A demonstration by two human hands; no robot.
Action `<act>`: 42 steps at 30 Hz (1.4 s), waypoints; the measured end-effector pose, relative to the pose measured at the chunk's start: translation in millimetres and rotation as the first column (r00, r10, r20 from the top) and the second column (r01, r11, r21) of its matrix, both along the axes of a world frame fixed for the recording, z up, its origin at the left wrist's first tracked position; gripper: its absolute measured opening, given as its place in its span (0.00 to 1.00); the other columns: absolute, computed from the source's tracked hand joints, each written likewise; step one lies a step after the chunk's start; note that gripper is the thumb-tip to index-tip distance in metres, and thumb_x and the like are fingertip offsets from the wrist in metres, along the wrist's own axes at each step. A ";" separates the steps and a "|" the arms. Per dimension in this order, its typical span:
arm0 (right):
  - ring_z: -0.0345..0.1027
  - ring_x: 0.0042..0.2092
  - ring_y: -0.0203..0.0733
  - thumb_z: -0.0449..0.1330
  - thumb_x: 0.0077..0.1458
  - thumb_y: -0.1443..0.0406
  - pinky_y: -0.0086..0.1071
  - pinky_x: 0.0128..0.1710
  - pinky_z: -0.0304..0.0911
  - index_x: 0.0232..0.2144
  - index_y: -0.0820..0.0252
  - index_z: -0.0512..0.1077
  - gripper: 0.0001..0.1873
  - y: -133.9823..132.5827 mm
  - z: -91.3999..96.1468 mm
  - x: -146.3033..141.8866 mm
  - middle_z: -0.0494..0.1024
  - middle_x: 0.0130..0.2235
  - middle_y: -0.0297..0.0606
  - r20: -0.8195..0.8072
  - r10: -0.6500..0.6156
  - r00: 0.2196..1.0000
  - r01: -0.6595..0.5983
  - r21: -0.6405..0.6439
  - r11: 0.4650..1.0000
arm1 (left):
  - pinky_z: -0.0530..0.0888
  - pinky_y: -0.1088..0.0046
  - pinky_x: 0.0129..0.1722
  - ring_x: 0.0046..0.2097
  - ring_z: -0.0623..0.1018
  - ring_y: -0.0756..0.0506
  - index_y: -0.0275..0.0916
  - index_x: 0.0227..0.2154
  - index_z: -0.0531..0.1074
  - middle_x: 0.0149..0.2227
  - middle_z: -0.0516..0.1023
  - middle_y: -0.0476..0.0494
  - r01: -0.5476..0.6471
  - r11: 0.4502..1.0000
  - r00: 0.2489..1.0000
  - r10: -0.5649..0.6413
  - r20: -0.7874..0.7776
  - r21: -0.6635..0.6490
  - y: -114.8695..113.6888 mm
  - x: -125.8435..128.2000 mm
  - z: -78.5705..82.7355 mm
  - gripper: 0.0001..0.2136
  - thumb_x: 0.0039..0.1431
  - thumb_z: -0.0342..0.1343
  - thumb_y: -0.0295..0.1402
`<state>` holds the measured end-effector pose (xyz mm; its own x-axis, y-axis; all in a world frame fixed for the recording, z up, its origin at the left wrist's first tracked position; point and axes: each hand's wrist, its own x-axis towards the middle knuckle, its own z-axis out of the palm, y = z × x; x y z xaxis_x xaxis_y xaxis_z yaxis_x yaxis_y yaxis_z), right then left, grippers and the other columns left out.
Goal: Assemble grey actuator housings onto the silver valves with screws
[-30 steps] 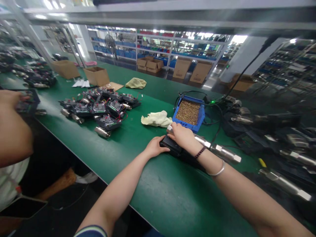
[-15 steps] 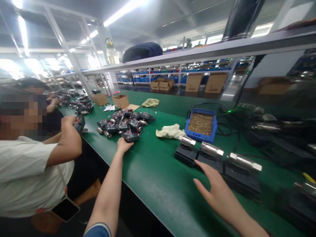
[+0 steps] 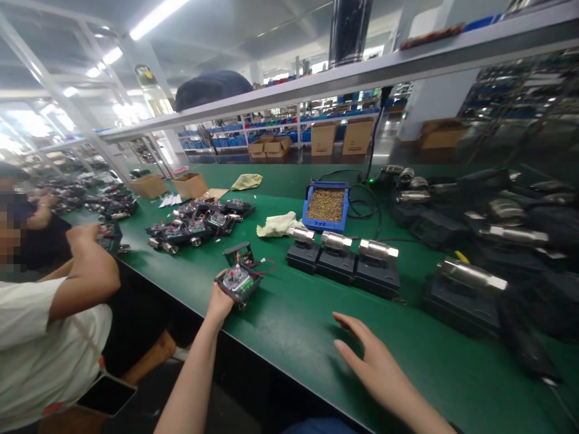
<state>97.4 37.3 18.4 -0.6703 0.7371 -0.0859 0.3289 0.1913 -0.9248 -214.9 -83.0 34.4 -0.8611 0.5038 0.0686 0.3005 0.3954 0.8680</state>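
My left hand (image 3: 220,301) grips a dark valve actuator unit (image 3: 239,281) by its near side, close to the front edge of the green bench. Its lid stands open, baring a green circuit board and a clear round part, and a red wire trails to the right. My right hand (image 3: 366,358) hovers over the bench top with thumb and fingers apart and nothing in it. Beyond that hand stands a row of closed black units (image 3: 337,265) with silver metal valve bodies on top. A pile of opened units (image 3: 199,223) lies behind my left hand.
A blue tray (image 3: 323,227) holds many small brass-coloured screws, beside a pale cloth (image 3: 279,225). More black units (image 3: 470,289) and a corded black tool (image 3: 527,343) lie at the right. A co-worker's arm (image 3: 93,265) works at the left. A shelf (image 3: 289,98) spans above.
My left hand has drawn one open unit away from the pile toward me. My right hand has come away from the row of closed units. The view has turned right.
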 end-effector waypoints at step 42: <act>0.76 0.40 0.47 0.55 0.53 0.49 0.39 0.44 0.69 0.35 0.62 0.76 0.23 63.3 39.9 43.4 0.82 0.32 0.40 -0.422 -0.593 0.685 -0.189 -0.890 0.415 | 0.75 0.72 0.34 0.31 0.75 0.47 0.35 0.33 0.74 0.27 0.77 0.45 0.901 0.224 -0.150 -0.642 -0.752 -0.372 110.9 249.8 93.4 0.11 0.67 0.48 0.29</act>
<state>140.8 100.6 58.3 -0.6592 0.6442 -0.3880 -0.4612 -0.7538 -0.4681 34.9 27.9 127.9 0.6113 0.6154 0.4976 0.6645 -0.7406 0.0996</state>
